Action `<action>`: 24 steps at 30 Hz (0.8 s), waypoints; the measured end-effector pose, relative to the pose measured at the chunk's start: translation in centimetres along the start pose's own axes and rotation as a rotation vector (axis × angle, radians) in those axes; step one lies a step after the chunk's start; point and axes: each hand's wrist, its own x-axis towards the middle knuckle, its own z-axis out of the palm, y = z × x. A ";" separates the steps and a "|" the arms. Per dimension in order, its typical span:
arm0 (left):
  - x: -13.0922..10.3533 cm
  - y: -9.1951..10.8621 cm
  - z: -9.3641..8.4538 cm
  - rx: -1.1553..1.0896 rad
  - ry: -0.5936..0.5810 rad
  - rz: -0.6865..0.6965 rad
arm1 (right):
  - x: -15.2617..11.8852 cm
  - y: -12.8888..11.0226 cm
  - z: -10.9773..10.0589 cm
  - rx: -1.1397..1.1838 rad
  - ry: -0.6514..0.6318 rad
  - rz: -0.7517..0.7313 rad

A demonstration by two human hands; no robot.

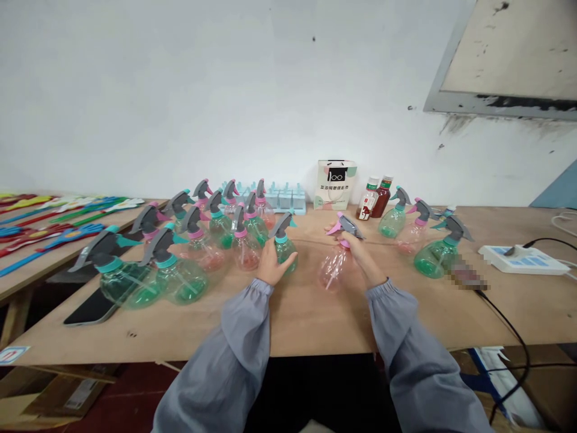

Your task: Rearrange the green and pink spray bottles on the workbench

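Observation:
My left hand is wrapped round the left side of a green spray bottle with a grey and teal head, upright on the wooden table. A pink spray bottle with a grey and pink head is held by the neck in my right hand, its body tilted down to the left. Left of my hands stand several green and pink spray bottles in a loose cluster. To the right are another pink bottle and two green ones.
Along the wall are a light-blue mould tray, a paper bag and two sauce bottles. A phone lies front left, a white power strip with cables at right. Colourful hand-shaped items cover the left table.

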 end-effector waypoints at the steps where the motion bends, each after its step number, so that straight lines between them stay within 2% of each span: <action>1: 0.0 0.0 0.0 -0.002 -0.002 0.003 | -0.1 -0.1 -0.4 -0.056 0.021 -0.049; 6: 0.0 0.1 -0.1 -0.014 -0.008 0.000 | 0.0 -0.3 -3.2 -0.272 0.307 -0.248; 11: 0.1 0.0 -0.2 0.000 -0.016 0.008 | 0.3 0.3 -5.4 -0.348 0.486 -0.277; 16: 0.1 0.0 -0.3 0.011 -0.007 0.033 | 0.4 0.4 -6.5 -0.387 0.459 -0.259; 19: 0.1 -0.1 -0.2 0.017 -0.012 0.033 | -0.5 1.0 -7.5 -0.438 0.418 -0.251; 24: 0.1 -0.2 -0.1 0.027 -0.009 0.033 | -3.1 4.9 -9.5 -0.476 0.324 -0.238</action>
